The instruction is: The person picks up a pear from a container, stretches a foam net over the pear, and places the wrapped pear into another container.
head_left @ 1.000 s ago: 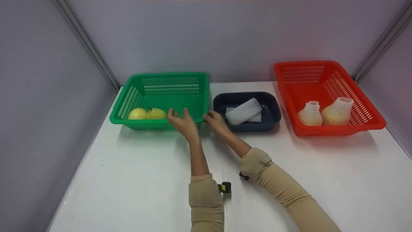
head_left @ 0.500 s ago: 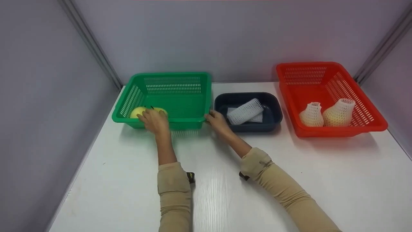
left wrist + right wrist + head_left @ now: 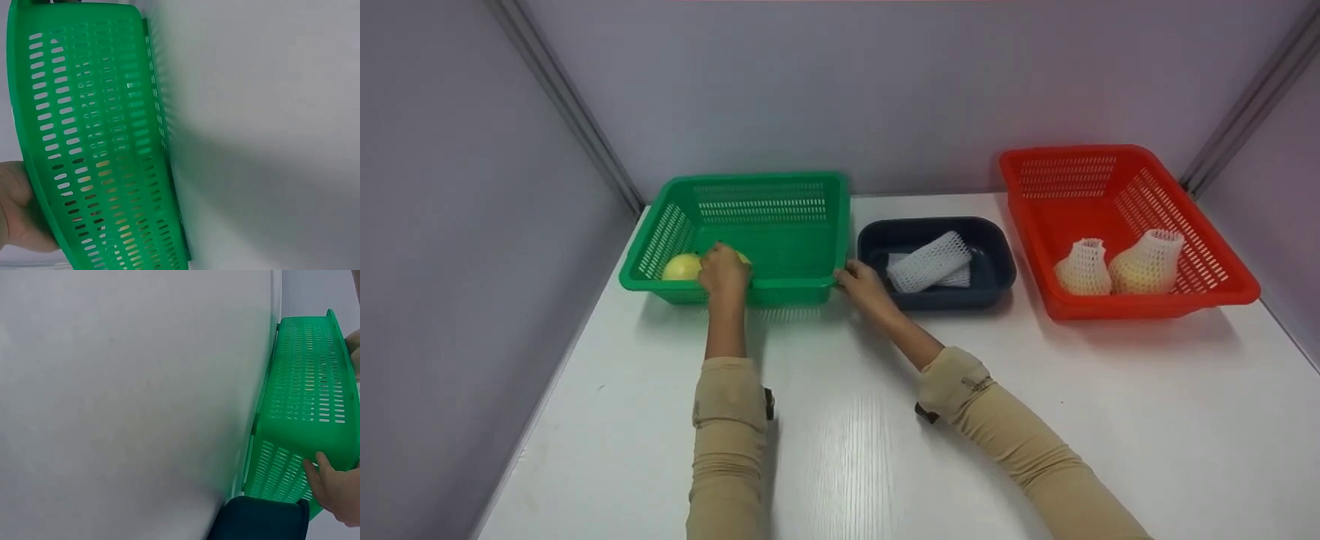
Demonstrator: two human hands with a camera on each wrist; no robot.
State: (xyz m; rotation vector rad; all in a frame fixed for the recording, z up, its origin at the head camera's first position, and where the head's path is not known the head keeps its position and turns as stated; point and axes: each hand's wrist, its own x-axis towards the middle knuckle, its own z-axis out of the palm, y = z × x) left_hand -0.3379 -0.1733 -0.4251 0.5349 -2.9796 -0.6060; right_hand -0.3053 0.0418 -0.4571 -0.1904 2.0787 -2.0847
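Two yellow pears lie at the front left of the green basket [image 3: 799, 284]. My left hand [image 3: 725, 271] reaches over the front rim and grips the right-hand pear [image 3: 744, 259], which it mostly covers; its fingertips are hidden. The other pear [image 3: 680, 268] sits just left of that hand. At the basket's front right corner my right hand [image 3: 866, 289] holds the rim, its fingers [image 3: 315, 478] against the outer wall in the right wrist view. From the left wrist, slotted green wall fills much of the view, with part of the left hand [image 3: 19, 211] beyond the rim.
Right of the green basket stands a dark blue tub [image 3: 997, 281] with white foam net sleeves [image 3: 934, 262] inside. Further right, a red basket [image 3: 1117, 302] holds two pale fruits [image 3: 1144, 266] in foam nets. Grey panels [image 3: 840, 90] enclose the white table [image 3: 840, 465].
My left hand has moved left, from above the basket's front rim to the right-hand pear, and its fingers have gone down around it. My right hand has stayed at the basket's corner.
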